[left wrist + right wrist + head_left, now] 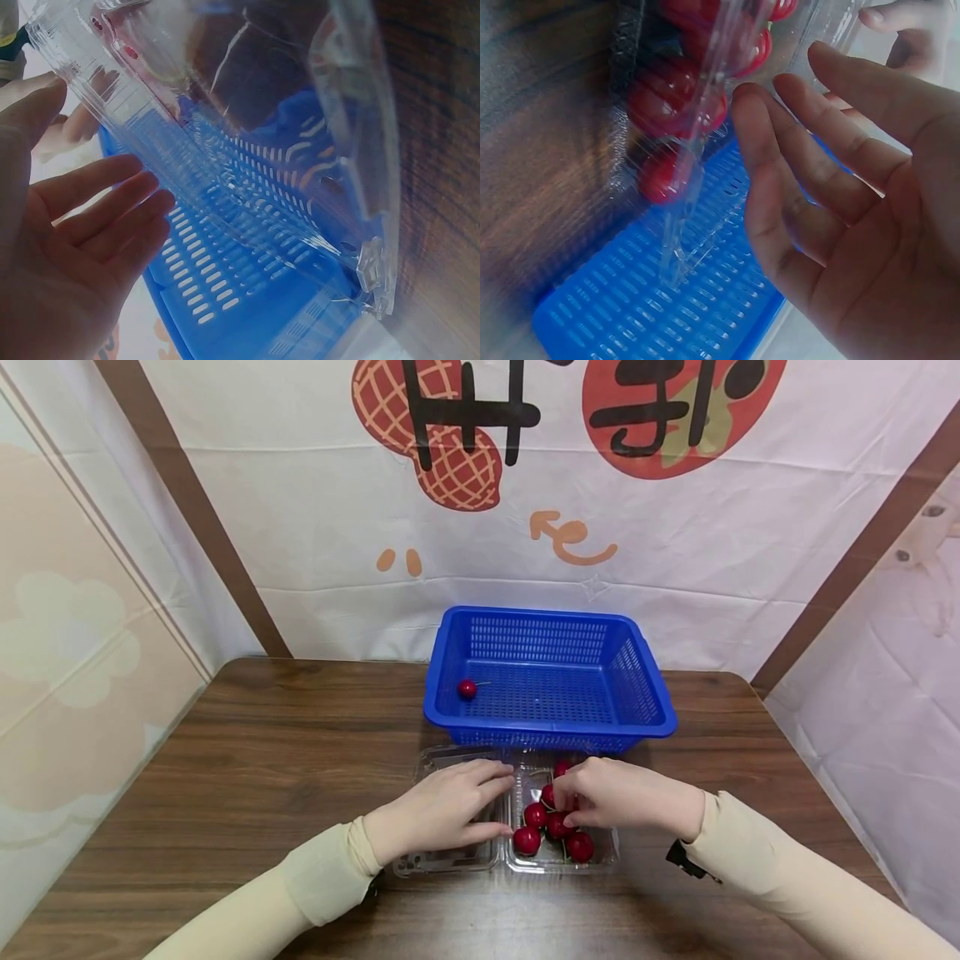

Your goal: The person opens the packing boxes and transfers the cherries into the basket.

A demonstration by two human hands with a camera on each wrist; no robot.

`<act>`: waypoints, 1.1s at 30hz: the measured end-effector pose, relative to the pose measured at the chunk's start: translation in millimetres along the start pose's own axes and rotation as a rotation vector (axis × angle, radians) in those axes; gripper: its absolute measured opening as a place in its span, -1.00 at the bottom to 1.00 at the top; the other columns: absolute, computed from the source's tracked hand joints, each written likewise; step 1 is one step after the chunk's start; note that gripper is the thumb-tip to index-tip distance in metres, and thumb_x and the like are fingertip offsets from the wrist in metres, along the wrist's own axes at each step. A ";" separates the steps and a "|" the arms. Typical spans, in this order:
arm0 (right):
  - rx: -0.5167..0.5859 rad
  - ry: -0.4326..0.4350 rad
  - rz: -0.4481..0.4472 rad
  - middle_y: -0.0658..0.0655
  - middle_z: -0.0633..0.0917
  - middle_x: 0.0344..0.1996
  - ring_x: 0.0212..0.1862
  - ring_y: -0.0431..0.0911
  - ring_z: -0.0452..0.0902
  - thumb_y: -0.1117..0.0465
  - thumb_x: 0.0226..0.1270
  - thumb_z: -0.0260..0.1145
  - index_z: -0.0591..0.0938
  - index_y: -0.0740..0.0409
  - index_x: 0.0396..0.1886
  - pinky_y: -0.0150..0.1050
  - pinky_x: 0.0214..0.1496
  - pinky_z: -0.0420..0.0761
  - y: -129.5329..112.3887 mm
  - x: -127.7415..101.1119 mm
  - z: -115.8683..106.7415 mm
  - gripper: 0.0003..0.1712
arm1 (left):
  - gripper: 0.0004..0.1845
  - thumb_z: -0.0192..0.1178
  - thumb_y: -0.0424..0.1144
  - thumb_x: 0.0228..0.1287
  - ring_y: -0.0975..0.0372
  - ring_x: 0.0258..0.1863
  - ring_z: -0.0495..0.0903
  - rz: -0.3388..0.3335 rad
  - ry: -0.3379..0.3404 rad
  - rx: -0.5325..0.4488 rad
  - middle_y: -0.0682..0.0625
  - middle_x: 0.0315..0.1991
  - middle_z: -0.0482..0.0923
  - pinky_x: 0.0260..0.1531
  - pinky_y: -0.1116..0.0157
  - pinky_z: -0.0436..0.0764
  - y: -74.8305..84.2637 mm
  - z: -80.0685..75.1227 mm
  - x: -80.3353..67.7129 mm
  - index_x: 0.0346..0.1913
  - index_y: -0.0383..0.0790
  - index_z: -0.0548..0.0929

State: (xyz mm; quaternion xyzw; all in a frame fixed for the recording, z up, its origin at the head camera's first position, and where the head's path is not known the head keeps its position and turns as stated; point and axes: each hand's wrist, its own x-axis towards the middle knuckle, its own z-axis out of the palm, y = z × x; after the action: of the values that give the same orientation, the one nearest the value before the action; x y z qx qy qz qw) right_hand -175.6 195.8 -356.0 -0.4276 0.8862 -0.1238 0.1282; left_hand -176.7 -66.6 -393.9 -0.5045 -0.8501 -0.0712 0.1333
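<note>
A clear plastic clamshell box (517, 867) lies unfolded on the table, with several red cherries (580, 847) in its right half. My right hand (611, 793) hovers over those cherries, fingers loosely bent. In the right wrist view no cherry shows between the fingers and thumb; the nearest cherries (671, 97) sit behind the clear wall. My left hand (453, 806) is over the box's left half, fingers extended near the middle fold. The left wrist view shows that palm holding nothing, beside the clear plastic (247, 187); whether the fingertips touch it, I cannot tell.
Behind the box stands a blue perforated basket (551, 728), with one stemmed cherry (467, 689) at its left side. The brown wooden table (300, 760) ends at a printed cloth backdrop (315, 527). Similar cloth hangs along both sides.
</note>
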 end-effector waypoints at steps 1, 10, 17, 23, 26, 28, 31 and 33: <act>-0.009 -0.001 0.003 -0.21 0.57 -0.55 -0.53 -0.45 0.40 0.18 0.15 0.40 0.63 0.00 -0.43 -0.54 -0.48 0.46 -0.3 -0.7 0.6 -0.92 | -0.36 0.11 0.22 0.23 0.13 0.17 0.50 -0.001 -0.001 0.001 -0.11 0.16 0.52 0.21 0.25 0.48 0.0 -0.1 0.0 0.12 -0.26 0.57; -0.044 -0.035 0.037 -0.21 0.57 -0.62 -0.58 -0.46 0.40 0.16 0.06 0.46 0.64 -0.01 -0.49 -0.54 -0.52 0.45 -4.3 -3.4 3.4 -0.88 | -0.36 0.12 0.22 0.23 0.12 0.16 0.51 0.005 0.014 0.009 -0.12 0.16 0.53 0.21 0.25 0.48 -0.5 0.5 0.3 0.12 -0.27 0.58; -0.027 -0.068 0.056 -0.14 0.64 -0.55 -0.54 -0.44 0.43 0.15 -0.03 0.51 0.66 0.02 -0.43 -0.52 -0.50 0.48 -6.2 -3.1 7.0 -0.81 | -0.36 0.14 0.21 0.22 0.13 0.16 0.51 -0.003 0.006 0.000 -0.12 0.16 0.52 0.21 0.25 0.48 0.4 0.7 -0.4 0.12 -0.27 0.58; -0.024 -0.066 0.036 -0.06 0.68 -0.50 -0.50 -0.38 0.50 0.17 -0.07 0.53 0.64 0.05 -0.41 -0.52 -0.48 0.50 -7.0 -3.5 10.0 -0.76 | -0.35 0.12 0.22 0.23 0.13 0.16 0.51 -0.006 0.001 -0.002 -0.12 0.16 0.52 0.21 0.25 0.48 1.3 0.5 -1.6 0.13 -0.27 0.57; -0.019 -0.071 0.030 -0.08 0.67 -0.51 -0.49 -0.35 0.53 0.16 -0.08 0.54 0.64 0.05 -0.40 -0.53 -0.47 0.50 -7.2 -3.4 12.5 -0.75 | -0.35 0.13 0.22 0.22 0.13 0.16 0.51 -0.006 0.006 0.003 -0.12 0.16 0.52 0.20 0.25 0.49 1.2 0.3 -1.7 0.12 -0.27 0.57; -0.019 -0.080 0.029 -0.10 0.66 -0.53 -0.50 -0.36 0.51 0.17 -0.09 0.53 0.64 0.05 -0.40 -0.55 -0.48 0.48 -7.3 -3.2 14.7 -0.75 | -0.36 0.14 0.22 0.22 0.14 0.16 0.51 -0.005 0.009 0.005 -0.11 0.16 0.52 0.20 0.25 0.49 1.1 0.1 -1.5 0.12 -0.27 0.57; -0.034 -0.093 0.027 -0.14 0.64 -0.55 -0.53 -0.40 0.47 0.17 -0.10 0.54 0.64 0.03 -0.40 -0.56 -0.50 0.46 -7.5 -3.1 18.1 -0.75 | -0.36 0.14 0.21 0.22 0.14 0.15 0.51 -0.002 0.009 0.009 -0.11 0.16 0.53 0.20 0.25 0.49 1.1 0.0 -1.3 0.12 -0.26 0.58; -0.048 -0.094 0.025 -0.16 0.63 -0.55 -0.53 -0.41 0.45 0.17 -0.12 0.54 0.65 0.02 -0.39 -0.55 -0.51 0.45 -7.9 -2.8 20.3 -0.74 | -0.36 0.13 0.22 0.22 0.14 0.15 0.51 0.000 0.007 0.011 -0.11 0.16 0.53 0.20 0.26 0.49 1.3 -0.1 -1.3 0.12 -0.26 0.58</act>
State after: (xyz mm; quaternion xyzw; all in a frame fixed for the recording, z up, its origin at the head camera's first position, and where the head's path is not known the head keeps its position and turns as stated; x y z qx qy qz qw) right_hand -161.5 191.1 -372.1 -0.4250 0.8871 -0.0807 0.1612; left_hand -175.1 -67.1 -394.2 -0.5035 -0.8500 -0.0682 0.1391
